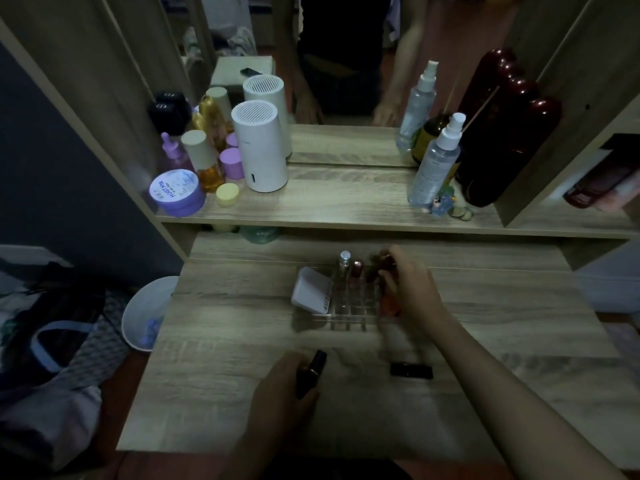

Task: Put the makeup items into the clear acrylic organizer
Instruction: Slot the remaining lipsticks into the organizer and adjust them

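Note:
The clear acrylic organizer stands mid-table with a white compact leaning in its left side. A silver-capped tube and a pink-capped tube stand upright in its back slots. My right hand is over the organizer's right back corner, fingers closed on a dark red tube that is blurred. My left hand rests near the table's front and grips a black tube. Another black tube lies flat on the table, in front of the organizer and to its right.
A raised shelf behind holds a purple jar, a white cylinder, several bottles, a clear spray bottle and a dark red case, with a mirror above. A white bin sits left of the table.

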`<action>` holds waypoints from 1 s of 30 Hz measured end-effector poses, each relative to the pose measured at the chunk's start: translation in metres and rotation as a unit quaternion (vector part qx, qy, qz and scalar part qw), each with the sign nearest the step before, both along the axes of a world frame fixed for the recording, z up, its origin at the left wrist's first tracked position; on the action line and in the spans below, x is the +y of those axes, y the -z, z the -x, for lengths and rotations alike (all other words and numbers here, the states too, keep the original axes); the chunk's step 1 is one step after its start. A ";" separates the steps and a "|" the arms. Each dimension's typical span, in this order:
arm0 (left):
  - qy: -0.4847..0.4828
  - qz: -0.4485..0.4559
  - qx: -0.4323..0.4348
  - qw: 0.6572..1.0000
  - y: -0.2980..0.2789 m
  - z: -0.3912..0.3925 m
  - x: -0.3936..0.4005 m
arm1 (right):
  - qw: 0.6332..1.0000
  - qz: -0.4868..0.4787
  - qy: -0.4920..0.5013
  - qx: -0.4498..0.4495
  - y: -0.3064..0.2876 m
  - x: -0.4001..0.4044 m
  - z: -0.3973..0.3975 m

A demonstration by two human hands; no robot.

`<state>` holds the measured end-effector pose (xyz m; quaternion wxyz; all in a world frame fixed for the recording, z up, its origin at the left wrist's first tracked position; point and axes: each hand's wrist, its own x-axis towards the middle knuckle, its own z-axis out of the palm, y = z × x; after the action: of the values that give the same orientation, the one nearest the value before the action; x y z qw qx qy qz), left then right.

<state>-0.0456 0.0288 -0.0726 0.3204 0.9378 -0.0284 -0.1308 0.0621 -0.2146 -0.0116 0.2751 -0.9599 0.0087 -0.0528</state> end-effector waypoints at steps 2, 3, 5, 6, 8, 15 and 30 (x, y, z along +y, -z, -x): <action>-0.008 0.012 -0.016 1.000 -0.003 0.001 -0.002 | 1.000 -0.008 -0.006 0.000 -0.007 -0.002 0.003; -0.016 0.019 -0.019 1.000 -0.005 0.001 -0.003 | 1.000 -0.012 -0.009 -0.009 -0.012 -0.003 0.007; -0.036 0.046 -0.021 0.998 -0.009 0.001 -0.004 | 0.999 -0.016 -0.005 -0.043 -0.025 -0.008 0.019; -0.042 0.065 -0.031 0.996 -0.011 0.000 -0.004 | 0.998 -0.013 -0.001 -0.069 -0.031 -0.012 0.028; -0.047 0.102 -0.055 0.992 -0.017 -0.002 -0.004 | 0.994 -0.010 0.005 -0.111 -0.043 -0.020 0.049; -0.051 0.178 -0.114 0.976 -0.030 -0.013 -0.007 | 0.998 0.005 0.005 -0.066 -0.022 -0.024 0.133; 0.001 0.236 -0.195 0.952 -0.059 -0.086 -0.043 | 0.982 0.072 0.071 0.160 0.032 -0.015 0.157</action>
<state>0.0407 -0.0138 -0.0138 0.5206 0.8426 -0.1213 0.0649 -0.0951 -0.2298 -0.0441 0.1960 -0.9702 0.1169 0.0820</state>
